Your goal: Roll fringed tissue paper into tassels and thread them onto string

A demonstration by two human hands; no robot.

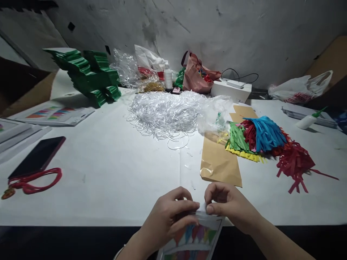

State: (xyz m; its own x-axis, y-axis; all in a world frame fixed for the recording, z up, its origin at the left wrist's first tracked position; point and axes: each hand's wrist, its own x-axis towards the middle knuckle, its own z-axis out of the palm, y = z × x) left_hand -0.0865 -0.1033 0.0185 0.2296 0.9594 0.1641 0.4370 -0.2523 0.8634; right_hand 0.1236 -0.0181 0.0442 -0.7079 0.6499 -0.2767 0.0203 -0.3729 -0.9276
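At the table's front edge I hold a flat clear packet (199,236) with a printed sheet showing rows of colourful pennants. My left hand (172,215) grips its upper left side between thumb and fingers. The thumb and index finger of my right hand (234,207) are pinched at the packet's top edge, by a small whitish piece I cannot make out clearly. Just beyond my hands lies a brown paper envelope (221,164). The packet's lower end runs out of view.
White cord (165,112) is heaped mid-table. Tissue tassels (271,133) lie right, near a green-tipped glue bottle (309,119). A phone (38,157) with a red cord is left, below stacked green folded pieces (89,76). Behind stand a white bottle (168,77) and a white box (231,90).
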